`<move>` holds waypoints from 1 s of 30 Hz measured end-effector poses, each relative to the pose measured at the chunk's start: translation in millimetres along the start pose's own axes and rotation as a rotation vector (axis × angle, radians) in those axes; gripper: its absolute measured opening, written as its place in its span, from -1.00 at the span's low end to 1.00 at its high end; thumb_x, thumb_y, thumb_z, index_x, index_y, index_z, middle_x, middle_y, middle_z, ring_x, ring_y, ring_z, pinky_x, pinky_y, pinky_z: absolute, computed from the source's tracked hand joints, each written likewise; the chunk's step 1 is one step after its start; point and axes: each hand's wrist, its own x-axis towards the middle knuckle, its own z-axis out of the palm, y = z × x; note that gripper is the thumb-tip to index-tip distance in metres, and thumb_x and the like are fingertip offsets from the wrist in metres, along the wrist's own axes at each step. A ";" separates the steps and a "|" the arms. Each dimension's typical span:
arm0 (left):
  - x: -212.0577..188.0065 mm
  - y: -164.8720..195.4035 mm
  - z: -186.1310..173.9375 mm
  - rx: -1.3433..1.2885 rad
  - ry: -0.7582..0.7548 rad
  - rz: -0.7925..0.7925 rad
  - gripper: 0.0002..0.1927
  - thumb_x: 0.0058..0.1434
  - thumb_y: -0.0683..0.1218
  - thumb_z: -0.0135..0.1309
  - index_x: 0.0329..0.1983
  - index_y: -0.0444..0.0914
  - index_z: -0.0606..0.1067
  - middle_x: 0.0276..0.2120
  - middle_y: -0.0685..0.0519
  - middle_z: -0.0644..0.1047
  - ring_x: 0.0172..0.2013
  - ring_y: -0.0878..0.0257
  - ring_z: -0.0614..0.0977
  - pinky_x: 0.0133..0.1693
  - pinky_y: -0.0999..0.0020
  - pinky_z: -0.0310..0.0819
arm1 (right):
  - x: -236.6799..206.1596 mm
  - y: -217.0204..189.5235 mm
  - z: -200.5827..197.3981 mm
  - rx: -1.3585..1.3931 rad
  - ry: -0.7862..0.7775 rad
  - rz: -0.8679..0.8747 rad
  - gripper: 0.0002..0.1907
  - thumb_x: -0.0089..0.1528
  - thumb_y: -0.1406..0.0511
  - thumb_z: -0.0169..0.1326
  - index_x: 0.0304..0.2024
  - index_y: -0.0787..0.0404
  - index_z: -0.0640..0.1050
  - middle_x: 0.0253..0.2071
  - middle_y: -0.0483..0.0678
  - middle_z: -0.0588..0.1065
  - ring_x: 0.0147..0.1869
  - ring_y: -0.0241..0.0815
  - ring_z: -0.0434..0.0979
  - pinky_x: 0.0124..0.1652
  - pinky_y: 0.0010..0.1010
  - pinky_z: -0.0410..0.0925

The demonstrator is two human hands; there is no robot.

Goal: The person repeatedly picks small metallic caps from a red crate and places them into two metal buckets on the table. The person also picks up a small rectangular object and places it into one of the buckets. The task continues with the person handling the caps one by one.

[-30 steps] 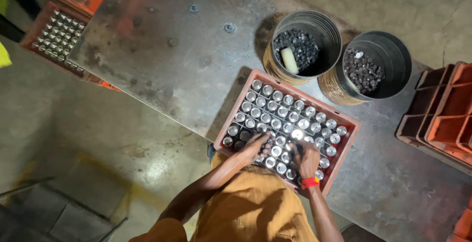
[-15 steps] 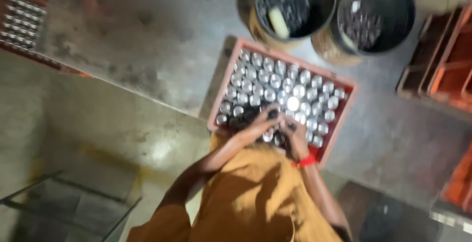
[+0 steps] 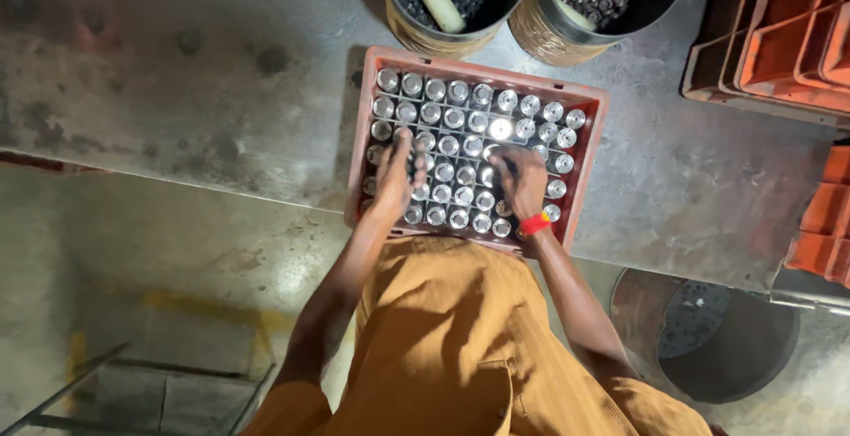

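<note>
Red crate of silver-capped bottles, left hand and right hand resting loosely curled on caps

The crate looks like matt red-orange plastic, and the bottle tops packed in it are shiny metal that glints under the light. It sits on a dull grey metal table, scuffed and stained, beside two metal tins with ribbed, brassy sides holding dark, matt caps, and a stack of the same orange plastic crates. The shirt is a soft, ribbed mustard cloth, the wristband a smooth red, and the floor rough, blotchy concrete.
</note>
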 end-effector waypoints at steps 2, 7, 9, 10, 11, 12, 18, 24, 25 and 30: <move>-9.1 -5.9 7.9 0.090 -0.031 -0.063 -0.56 0.46 0.23 -0.03 -0.17 -0.25 0.44 -0.57 0.21 0.33 -0.62 0.44 0.33 -0.63 0.56 0.06 | 10.2 2.1 2.4 -0.049 -0.035 0.105 -0.82 0.23 0.23 0.30 -0.24 0.20 0.68 -0.35 0.10 0.59 -0.30 0.09 0.49 -0.22 -0.16 0.31; -22.0 -16.9 23.8 0.194 -0.117 -0.097 -0.55 0.40 0.23 -0.06 0.05 -0.19 0.51 -0.57 0.28 0.27 -0.62 0.50 0.27 -0.62 0.59 0.05 | 9.1 10.0 1.4 -0.013 -0.017 0.073 -0.80 0.22 0.22 0.31 -0.21 0.20 0.68 -0.40 0.08 0.60 -0.38 0.01 0.49 -0.28 -0.21 0.31; -21.9 -23.3 32.9 0.306 -0.145 -0.085 -0.57 0.36 0.20 -0.03 0.14 -0.13 0.46 -0.58 0.28 0.27 -0.62 0.50 0.26 -0.63 0.58 0.05 | -5.8 5.7 6.2 0.226 -0.026 0.208 -0.83 0.29 0.25 0.24 -0.13 0.21 0.67 -0.31 -0.02 0.63 -0.28 -0.20 0.54 -0.20 -0.35 0.37; -21.4 -27.8 37.7 0.374 -0.140 -0.092 -0.58 0.33 0.17 -0.01 0.16 -0.09 0.42 -0.58 0.27 0.28 -0.63 0.49 0.26 -0.64 0.57 0.06 | -15.0 1.6 10.8 0.349 -0.037 0.277 -0.83 0.33 0.27 0.20 -0.09 0.21 0.66 -0.27 -0.07 0.65 -0.23 -0.31 0.56 -0.16 -0.42 0.41; -21.6 -32.9 41.3 0.444 -0.137 -0.102 -0.57 0.31 0.15 0.02 0.18 -0.06 0.38 -0.59 0.26 0.29 -0.63 0.48 0.27 -0.65 0.56 0.07 | -25.5 -3.9 16.2 0.523 -0.155 0.379 -0.82 0.34 0.26 0.19 -0.08 0.20 0.66 -0.29 -0.10 0.64 -0.23 -0.35 0.55 -0.15 -0.45 0.41; -20.9 -38.7 44.7 0.432 -0.124 -0.116 -0.58 0.32 0.14 0.02 0.18 -0.07 0.37 -0.58 0.24 0.30 -0.63 0.47 0.27 -0.65 0.55 0.07 | -34.1 -8.7 20.9 0.694 -0.269 0.482 -0.81 0.34 0.25 0.17 -0.06 0.20 0.66 -0.31 -0.13 0.63 -0.24 -0.39 0.54 -0.15 -0.48 0.41; -2.1 -54.8 30.9 0.023 0.081 -0.300 -0.61 0.41 0.15 -0.14 0.04 -0.22 0.45 -0.54 0.12 0.39 -0.58 0.35 0.42 -0.59 0.46 0.25 | -17.7 2.0 13.9 0.540 -0.067 0.475 -0.70 0.21 0.26 0.27 -0.03 0.20 0.63 -0.22 -0.11 0.63 -0.22 -0.38 0.55 -0.23 -0.49 0.38; 4.1 -59.9 8.7 -0.191 0.007 -0.297 -0.70 0.47 0.02 -0.12 0.00 -0.29 0.45 -0.41 0.07 0.47 -0.44 0.32 0.50 -0.42 0.47 0.39 | 36.5 22.4 3.6 -0.066 0.058 -0.061 -0.85 0.28 0.24 0.30 -0.20 0.19 0.68 -0.22 0.02 0.65 -0.21 -0.06 0.60 -0.14 -0.25 0.40; 1.6 -61.7 7.4 -0.152 -0.043 -0.257 -0.71 0.48 0.03 -0.10 0.00 -0.28 0.46 -0.43 0.10 0.45 -0.48 0.35 0.45 -0.49 0.48 0.30 | 42.4 23.6 5.8 -0.167 0.044 -0.173 -0.85 0.26 0.24 0.33 -0.24 0.18 0.68 -0.23 0.03 0.65 -0.23 0.00 0.58 -0.15 -0.19 0.39; -3.4 -61.6 6.0 -0.106 -0.157 -0.210 -0.68 0.50 0.02 -0.14 0.13 -0.23 0.49 -0.44 0.19 0.40 -0.53 0.46 0.36 -0.55 0.58 0.15 | 54.6 35.0 8.7 -0.074 -0.067 0.142 -0.77 0.20 0.20 0.36 -0.22 0.21 0.71 -0.35 0.10 0.63 -0.37 -0.02 0.58 -0.29 -0.24 0.38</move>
